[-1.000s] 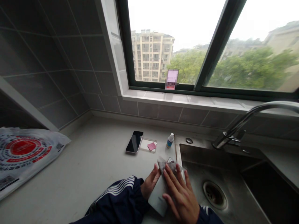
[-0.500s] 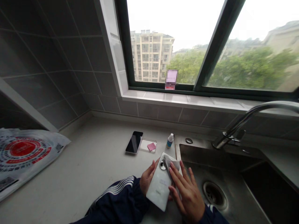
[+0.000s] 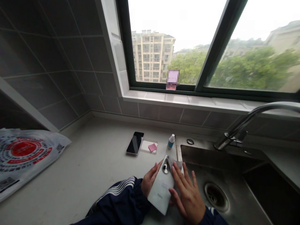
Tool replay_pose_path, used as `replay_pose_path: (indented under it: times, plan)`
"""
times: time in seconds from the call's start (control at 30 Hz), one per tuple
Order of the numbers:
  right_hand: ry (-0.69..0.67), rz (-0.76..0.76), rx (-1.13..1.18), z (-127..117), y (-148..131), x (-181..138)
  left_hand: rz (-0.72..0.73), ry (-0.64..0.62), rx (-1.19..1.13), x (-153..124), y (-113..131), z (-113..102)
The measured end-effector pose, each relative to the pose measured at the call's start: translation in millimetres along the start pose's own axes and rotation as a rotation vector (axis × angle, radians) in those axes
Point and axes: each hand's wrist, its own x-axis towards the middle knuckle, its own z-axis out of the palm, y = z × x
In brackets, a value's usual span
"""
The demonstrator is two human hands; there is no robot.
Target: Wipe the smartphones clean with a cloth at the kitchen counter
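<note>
My left hand grips a pale phone along its left edge, its back with the round camera ring facing up. Over the phone's upper right part lies a grey cloth, pressed down by the fingers of my right hand. Those fingers are stretched out and slightly apart, with the cloth under the fingertips. Beyond the hands, a small spray bottle with a white cap stands by the sink. A dark-screened phone lies beside a clear phone case, which has a pink cloth square on it.
To the right is a steel sink with a drain and a curved tap. A printed plastic bag lies on the counter at the left. A window with a sill rises behind.
The held phone has shifted slightly to the right and down, and my right hand with the cloth has moved a little along with it. The things on the counter stay in place.
</note>
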Motion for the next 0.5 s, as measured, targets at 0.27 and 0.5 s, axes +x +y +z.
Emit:
replay_pose_path:
  times: [0.27,0.5]
  plan:
    - [0.036,0.048,0.077,-1.5,7.0,2.2,-0.282,-0.268,0.184,-7.2,5.7,-12.0]
    - [0.038,0.027,0.169,-2.9,8.4,4.4,-0.288,-0.285,0.265,-6.0,4.7,-7.4]
